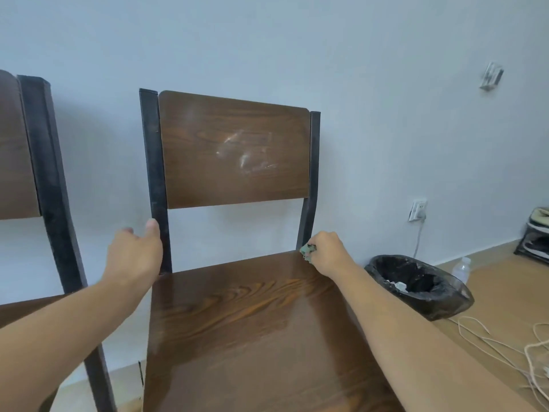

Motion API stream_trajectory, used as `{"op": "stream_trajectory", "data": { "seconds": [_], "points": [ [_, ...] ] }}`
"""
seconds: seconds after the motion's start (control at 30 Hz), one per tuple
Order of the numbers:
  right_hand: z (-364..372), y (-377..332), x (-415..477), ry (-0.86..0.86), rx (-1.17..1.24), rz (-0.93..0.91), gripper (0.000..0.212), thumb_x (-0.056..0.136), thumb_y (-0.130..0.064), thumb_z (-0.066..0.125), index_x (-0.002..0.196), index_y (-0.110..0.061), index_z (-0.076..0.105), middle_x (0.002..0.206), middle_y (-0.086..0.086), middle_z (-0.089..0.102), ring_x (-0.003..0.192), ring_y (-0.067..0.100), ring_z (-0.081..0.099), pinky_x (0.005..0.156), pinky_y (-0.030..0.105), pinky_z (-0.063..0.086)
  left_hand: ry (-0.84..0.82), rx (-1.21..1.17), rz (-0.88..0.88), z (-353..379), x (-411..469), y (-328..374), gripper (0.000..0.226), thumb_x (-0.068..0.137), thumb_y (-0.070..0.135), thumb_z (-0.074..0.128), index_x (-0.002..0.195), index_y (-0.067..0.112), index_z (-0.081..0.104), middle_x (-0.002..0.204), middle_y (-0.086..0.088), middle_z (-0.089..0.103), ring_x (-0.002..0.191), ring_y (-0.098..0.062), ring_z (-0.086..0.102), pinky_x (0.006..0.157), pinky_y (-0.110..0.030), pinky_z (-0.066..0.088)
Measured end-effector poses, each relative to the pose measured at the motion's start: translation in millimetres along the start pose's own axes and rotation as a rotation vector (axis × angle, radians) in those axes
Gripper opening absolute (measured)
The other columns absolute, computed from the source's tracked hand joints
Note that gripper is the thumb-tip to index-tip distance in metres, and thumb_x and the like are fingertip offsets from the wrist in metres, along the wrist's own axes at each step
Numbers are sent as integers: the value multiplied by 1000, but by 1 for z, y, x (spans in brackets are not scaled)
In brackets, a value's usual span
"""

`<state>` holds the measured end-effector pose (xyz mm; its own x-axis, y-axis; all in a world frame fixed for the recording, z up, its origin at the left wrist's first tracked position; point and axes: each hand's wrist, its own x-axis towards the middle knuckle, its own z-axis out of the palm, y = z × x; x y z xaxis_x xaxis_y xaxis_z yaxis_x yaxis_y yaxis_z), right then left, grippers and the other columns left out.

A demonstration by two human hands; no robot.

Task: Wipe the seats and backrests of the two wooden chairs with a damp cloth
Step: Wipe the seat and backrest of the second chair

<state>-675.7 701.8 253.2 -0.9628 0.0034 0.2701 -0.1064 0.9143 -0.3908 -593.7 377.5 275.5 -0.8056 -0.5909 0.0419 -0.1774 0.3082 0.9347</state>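
Observation:
A wooden chair with a dark metal frame fills the middle of the view; its seat (252, 328) shines wet and its backrest (234, 150) carries whitish smears. My left hand (133, 254) grips the left frame post just above the seat. At the seat's back right corner, beside the right post, my right hand (326, 252) is closed on a small greenish cloth (307, 250). A second wooden chair (17, 162) stands at the left edge, only partly in view.
A pale wall is right behind both chairs. To the right on the floor: a bin lined with a black bag (419, 286), a plastic bottle (462, 269), loose white cables (505, 346) and a rack (534, 236). A wall socket (417, 209) has a plug in it.

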Motion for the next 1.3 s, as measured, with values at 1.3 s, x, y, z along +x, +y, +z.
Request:
{"op": "stream_trajectory", "data": {
  "seconds": [1.3],
  "points": [
    [-78,-115,64,782,645,-45,12,83,4,65,89,-5,72,109,13,58,75,28,70,66,38,60,-158,-234,343,-19,75,31,41,102,60,51,106,22,66,107,-20,75,97,-39,75,85,-53,66]
  ]
}}
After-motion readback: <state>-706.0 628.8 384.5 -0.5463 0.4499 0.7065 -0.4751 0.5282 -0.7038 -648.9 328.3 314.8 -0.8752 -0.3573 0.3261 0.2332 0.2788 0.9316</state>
